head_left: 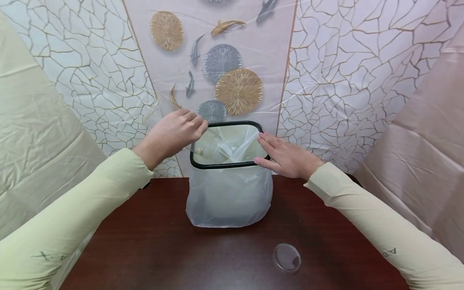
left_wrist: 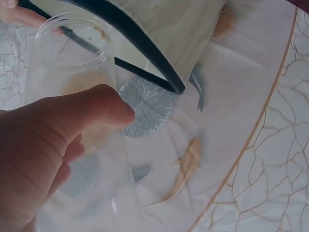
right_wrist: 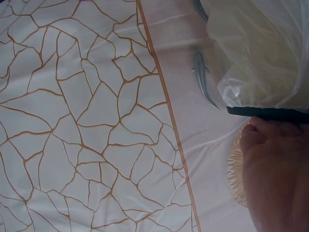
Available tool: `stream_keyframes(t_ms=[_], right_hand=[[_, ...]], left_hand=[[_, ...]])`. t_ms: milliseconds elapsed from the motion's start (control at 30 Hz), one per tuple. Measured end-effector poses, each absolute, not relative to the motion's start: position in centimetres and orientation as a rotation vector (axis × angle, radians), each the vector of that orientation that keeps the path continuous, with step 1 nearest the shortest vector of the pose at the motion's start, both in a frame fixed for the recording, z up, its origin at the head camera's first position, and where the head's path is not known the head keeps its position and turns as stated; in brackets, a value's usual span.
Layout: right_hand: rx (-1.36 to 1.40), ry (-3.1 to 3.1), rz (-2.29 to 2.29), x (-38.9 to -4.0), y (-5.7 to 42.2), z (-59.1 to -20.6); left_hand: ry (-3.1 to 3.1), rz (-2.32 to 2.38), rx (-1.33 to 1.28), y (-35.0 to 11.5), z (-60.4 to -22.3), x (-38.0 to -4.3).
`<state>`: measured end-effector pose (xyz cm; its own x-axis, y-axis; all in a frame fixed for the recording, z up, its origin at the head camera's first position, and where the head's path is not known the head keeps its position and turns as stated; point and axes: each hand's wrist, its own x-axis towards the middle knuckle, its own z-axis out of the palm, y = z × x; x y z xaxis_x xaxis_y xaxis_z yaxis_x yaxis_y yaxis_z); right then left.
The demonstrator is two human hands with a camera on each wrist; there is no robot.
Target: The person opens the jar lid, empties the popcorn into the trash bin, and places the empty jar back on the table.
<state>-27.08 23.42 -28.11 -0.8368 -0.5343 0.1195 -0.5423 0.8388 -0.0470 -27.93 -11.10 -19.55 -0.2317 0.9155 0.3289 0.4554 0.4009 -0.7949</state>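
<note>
My left hand (head_left: 175,131) grips a clear jar (left_wrist: 89,198), its thumb across the wall in the left wrist view. The jar is tilted, with its open mouth over a bin (head_left: 228,193) lined with a translucent bag (head_left: 244,151). Small brownish bits cling inside near the jar's mouth. A black frame (head_left: 228,165) rings the top of the bin and holds the bag, which drapes outside. At the bin's right side, my right hand (head_left: 286,157) rests on this frame with extended fingers, the thumb at the near corner.
A clear round lid (head_left: 287,258) lies on the dark wooden table (head_left: 174,249), in front of the bin and to the right. Behind the bin hangs a patterned cloth (head_left: 326,72) with fish and round motifs. Plain drapes (head_left: 427,161) close off both sides.
</note>
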Motion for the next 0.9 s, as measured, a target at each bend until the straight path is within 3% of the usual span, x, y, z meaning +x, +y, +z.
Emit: stream_keyframes(t_ms=[467,700,900], right_hand=[[0.841,-2.927,0.122,-27.0,23.2,-27.9],[0.844,-2.924,0.132,-27.1,23.4,-28.1],[0.858,-2.924,0.130,-27.2,23.4,-28.1]], left_hand=[[-2.455,-0.168,-0.842,-15.0,-19.6,-26.4],[-2.344,-0.703,-0.760,-17.7,-22.5,-26.8],[-2.316,-1.083,-0.530,-19.5,-26.5,-26.8]])
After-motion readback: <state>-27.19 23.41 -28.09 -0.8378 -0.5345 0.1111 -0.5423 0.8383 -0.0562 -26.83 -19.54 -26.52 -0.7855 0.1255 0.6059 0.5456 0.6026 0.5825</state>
